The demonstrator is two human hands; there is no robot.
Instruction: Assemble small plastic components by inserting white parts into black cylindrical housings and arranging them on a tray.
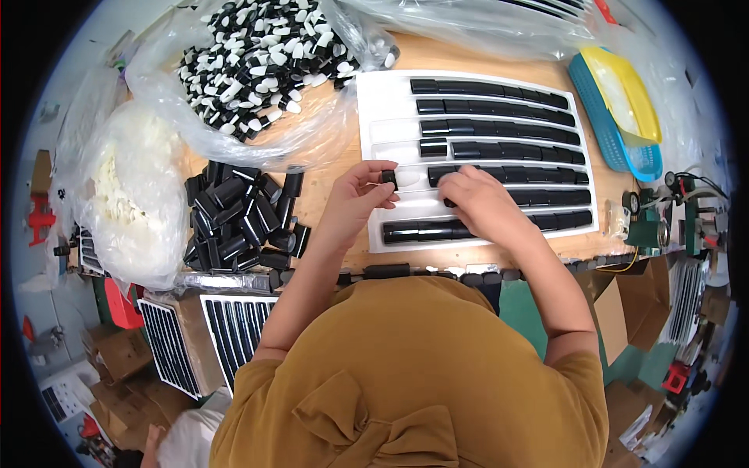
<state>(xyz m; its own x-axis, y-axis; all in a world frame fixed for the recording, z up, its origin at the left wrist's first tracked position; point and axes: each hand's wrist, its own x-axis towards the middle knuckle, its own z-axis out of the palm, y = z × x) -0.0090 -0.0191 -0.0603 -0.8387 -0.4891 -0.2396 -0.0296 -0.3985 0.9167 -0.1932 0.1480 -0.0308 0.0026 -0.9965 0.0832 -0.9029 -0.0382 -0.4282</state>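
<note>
My left hand (365, 195) is closed in a pinch at the left side of the white tray (370, 101). Between its fingertips is a small black piece with a rounded white tip (408, 179). My right hand (480, 201) bends over the tray's lower rows, fingers together around a short black tube (449, 203), mostly hidden under them. Shiny black tubes (499, 130) lie end to end in the tray's long grooves. Some grooves show bare white at their left ends. Left of the tray is a heap of loose black tubes (234, 210).
An open clear plastic bag (218, 144) holds many black-and-white pieces (265, 66) at the back left. Nearer stands a bag of cream-coloured bits (129, 187). A blue basket (608, 117) with a yellow tray (624, 90) is at right. Filled trays (230, 327) and cardboard boxes (636, 304) sit below the table.
</note>
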